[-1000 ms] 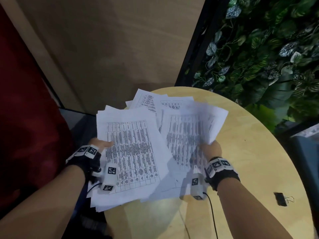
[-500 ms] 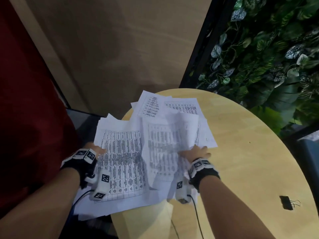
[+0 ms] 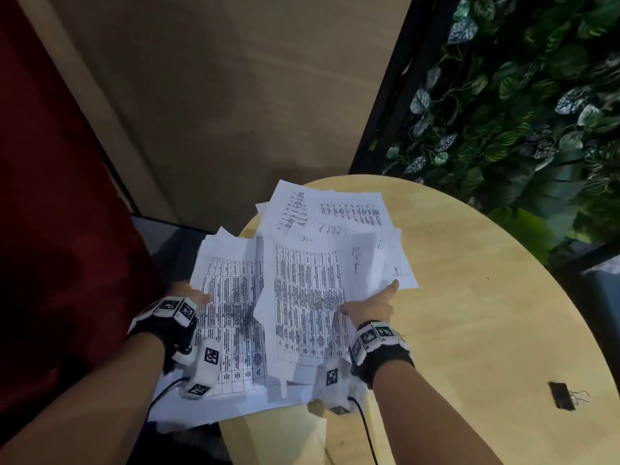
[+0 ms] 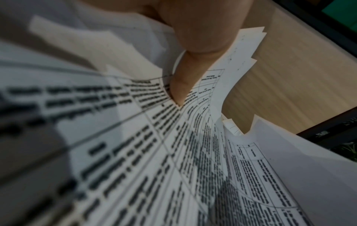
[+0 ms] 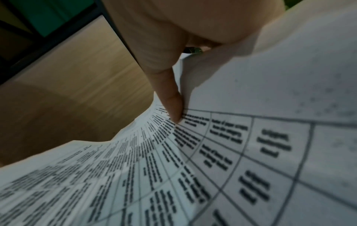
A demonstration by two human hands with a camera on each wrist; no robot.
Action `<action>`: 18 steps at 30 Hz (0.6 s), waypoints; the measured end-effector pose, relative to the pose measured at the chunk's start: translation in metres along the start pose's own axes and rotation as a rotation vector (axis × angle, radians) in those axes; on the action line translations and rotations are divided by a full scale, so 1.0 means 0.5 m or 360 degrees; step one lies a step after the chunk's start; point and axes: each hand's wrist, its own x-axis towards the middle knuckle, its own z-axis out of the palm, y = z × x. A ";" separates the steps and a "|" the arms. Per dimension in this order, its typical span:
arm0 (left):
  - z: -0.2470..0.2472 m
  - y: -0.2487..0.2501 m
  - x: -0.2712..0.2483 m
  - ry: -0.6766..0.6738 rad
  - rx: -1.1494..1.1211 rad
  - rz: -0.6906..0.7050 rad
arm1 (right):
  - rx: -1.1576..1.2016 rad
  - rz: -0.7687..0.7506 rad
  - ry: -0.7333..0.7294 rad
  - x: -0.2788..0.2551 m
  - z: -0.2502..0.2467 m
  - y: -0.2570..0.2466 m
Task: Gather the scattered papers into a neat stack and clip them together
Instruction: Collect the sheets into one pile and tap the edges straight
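Note:
Several white printed papers (image 3: 302,290) lie in a loose, fanned pile over the left edge of the round wooden table (image 3: 469,313). My left hand (image 3: 191,292) grips the pile's left side, its thumb (image 4: 185,85) on top of a printed sheet (image 4: 173,152). My right hand (image 3: 372,303) holds the right-hand sheets, thumb (image 5: 172,107) pressed on the top page (image 5: 212,152), the other fingers hidden under the paper. A black binder clip (image 3: 562,395) lies on the table at the right, well away from both hands.
A wooden wall panel (image 3: 235,95) stands behind the table, and a wall of green leaves (image 3: 520,95) is at the right. A dark red surface (image 3: 50,229) fills the left. Part of the pile overhangs the table's left edge.
My right hand has brought its sheets leftward, over the pile in my left hand, and the sheets now overlap more. The left hand has stayed on the pile's left side.

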 end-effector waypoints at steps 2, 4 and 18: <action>-0.001 -0.002 0.000 -0.0023 -0.0030 0.0007 | 0.0072 0.0010 -0.0067 -0.009 -0.001 0.004; -0.004 -0.005 -0.001 -0.0033 -0.0092 0.0002 | 0.0053 -0.0066 -0.0144 -0.025 0.004 0.002; -0.008 0.038 0.037 -0.0115 -0.0463 0.0027 | -0.0222 -0.0652 0.0379 0.148 -0.143 -0.190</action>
